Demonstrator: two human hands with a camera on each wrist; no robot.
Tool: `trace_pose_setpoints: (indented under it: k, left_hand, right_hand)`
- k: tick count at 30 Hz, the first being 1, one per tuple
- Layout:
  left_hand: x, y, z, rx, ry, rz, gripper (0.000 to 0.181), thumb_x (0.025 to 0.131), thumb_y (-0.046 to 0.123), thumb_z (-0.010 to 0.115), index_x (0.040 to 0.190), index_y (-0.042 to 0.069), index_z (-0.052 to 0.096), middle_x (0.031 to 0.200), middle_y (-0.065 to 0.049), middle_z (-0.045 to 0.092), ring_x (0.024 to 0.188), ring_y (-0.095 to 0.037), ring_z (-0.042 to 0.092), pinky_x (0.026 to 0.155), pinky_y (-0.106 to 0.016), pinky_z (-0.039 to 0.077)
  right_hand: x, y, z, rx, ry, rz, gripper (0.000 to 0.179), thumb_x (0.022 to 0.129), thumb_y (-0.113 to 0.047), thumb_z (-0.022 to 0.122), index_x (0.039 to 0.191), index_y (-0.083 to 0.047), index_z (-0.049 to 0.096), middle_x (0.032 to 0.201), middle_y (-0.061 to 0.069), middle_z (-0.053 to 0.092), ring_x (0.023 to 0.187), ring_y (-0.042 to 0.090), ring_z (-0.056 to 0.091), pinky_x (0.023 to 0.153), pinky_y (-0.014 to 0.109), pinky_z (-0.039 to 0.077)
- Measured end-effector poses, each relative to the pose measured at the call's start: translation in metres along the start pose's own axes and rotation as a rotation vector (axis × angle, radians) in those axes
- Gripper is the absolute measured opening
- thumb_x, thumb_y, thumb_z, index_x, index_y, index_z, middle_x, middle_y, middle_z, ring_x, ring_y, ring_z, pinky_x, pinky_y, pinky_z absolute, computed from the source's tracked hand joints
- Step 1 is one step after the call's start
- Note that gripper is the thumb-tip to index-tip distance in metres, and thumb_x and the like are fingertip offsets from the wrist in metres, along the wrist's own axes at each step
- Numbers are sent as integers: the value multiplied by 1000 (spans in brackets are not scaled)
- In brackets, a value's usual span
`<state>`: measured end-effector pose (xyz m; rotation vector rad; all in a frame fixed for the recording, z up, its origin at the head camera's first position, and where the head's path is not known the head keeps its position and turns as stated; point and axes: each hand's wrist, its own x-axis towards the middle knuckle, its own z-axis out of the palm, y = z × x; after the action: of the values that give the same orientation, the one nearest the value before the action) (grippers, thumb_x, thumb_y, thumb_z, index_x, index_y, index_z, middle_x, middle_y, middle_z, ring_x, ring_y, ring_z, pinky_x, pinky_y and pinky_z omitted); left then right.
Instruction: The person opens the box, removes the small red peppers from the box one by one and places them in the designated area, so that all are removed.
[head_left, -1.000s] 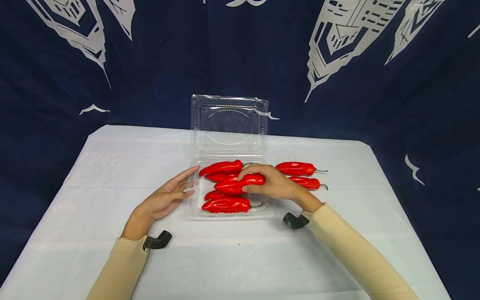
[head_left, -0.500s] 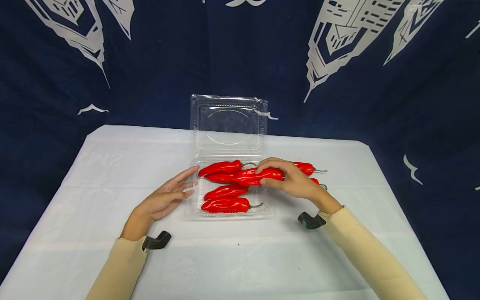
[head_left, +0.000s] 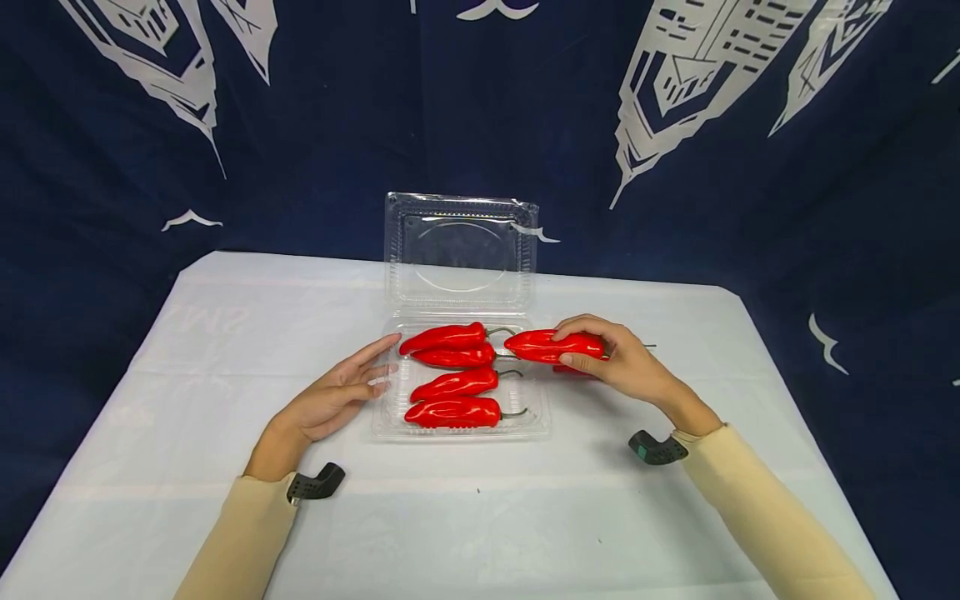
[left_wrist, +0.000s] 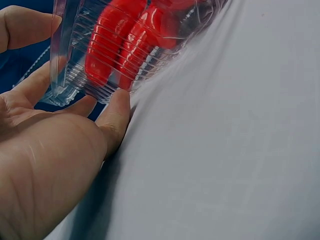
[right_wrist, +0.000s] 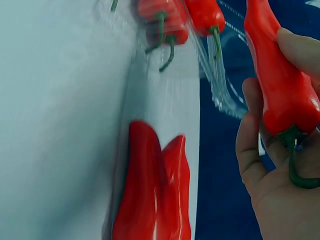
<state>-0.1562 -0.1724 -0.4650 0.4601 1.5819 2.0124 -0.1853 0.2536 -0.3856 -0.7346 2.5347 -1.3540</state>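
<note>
My right hand [head_left: 633,371] holds a long red pepper [head_left: 540,343] between thumb and fingers, raised beyond the right edge of the clear plastic clamshell box [head_left: 461,437]. Its green stem shows near the palm in the right wrist view. Several red peppers [head_left: 453,411] lie in the box, tips leftward and stems rightward. Along the box's left side rests my left hand [head_left: 330,400], fingers extended, with fingertips [left_wrist: 119,100] at the ribbed wall. Below the right hand, two more peppers [right_wrist: 142,185] lie side by side on the table, mostly hidden in the head view.
The clear lid [head_left: 461,250] stands raised at the back of the box. A white cloth covers the table [head_left: 450,533]. Behind it hangs a dark blue curtain [head_left: 487,100] with white prints. Each wrist carries a small black camera [head_left: 658,448].
My right hand has lifted the pepper from over the middle of the box and carried it right, uncovering the peppers beneath. The left hand stays at the box's left side.
</note>
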Motion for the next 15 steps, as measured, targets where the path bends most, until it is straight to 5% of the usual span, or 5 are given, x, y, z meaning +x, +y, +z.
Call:
trace_pose_setpoints:
  k: [15]
  left_hand:
    - [-1,-1,0,18,11,7,77,94,-6,49,161,11,14,169,-5,1,148,-43,14,108,-21,40]
  right_hand:
    - [-24,30,-34,-90,59,135,32,95,-15,69,126,-13,61,132,11,57,112,23,53,87,16,49]
